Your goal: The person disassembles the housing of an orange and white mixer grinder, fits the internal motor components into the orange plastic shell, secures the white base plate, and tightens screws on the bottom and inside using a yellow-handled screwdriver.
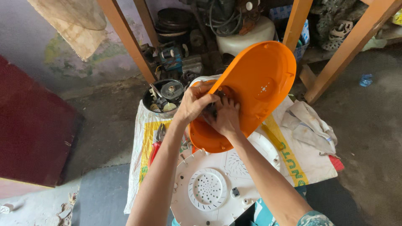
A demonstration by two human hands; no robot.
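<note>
Both hands working inside tilted orange housing shell (255, 83), over white sack (312, 161) on floor.
Left hand (193, 102) gripping shell rim, fingers curled over edge; right hand (226, 118) pinching small dark part inside shell, part too hidden to identify. Shell leaning above white vented base plate (209, 188) at sack's near edge. Pliers with red handles (157, 142) lying at sack's left edge, bowl of parts (165, 94) sitting at far-left corner.

A cluttered repair workshop: bowl of spare parts (165, 95), pliers (157, 140), coiled cables (224, 19), concrete floor (368, 138).
</note>
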